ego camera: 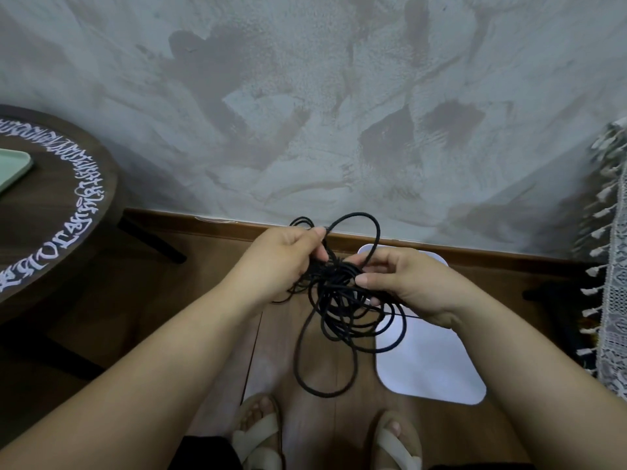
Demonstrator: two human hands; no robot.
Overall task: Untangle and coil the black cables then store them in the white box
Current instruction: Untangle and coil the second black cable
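Hidden / unclear:
- White box (431, 362) lies on the wooden floor (190, 276) near the wall (305, 96), right of centre. Its far-left part is covered by the right hand and by hanging cable loops. From above it reads as a flat white rounded square; cannot tell whether it is open or lidded.
- Black cables (334, 271): dense knot at the middle, individual strands not separable there. No count of cables possible, and no plugs or ends made out. Part of the tangle is hidden behind the left hand's fingers.
- Round dark bench (51, 215) at left, white script round its rim, cut off by the frame edge. A pale green tray (13, 167) on it is likewise cut off.
- Lace cloth with tassels (614, 266) at the right edge, only a strip in view.
- Feet in pale sandals (258, 432) at the near edge, partly out of frame.

Hands:
- Left hand (281, 259): fingers curled over the left side of the knot, thumb and forefinger pinching strands at its top.
- Right hand (403, 283): thumb and fingertips pinching strands at the right side of the knot, remaining fingers bent loosely.
- The tangle is held in the air between both hands, above the floor and partly over the box. One loop arches up above the hands; long loops hang toward the feet.
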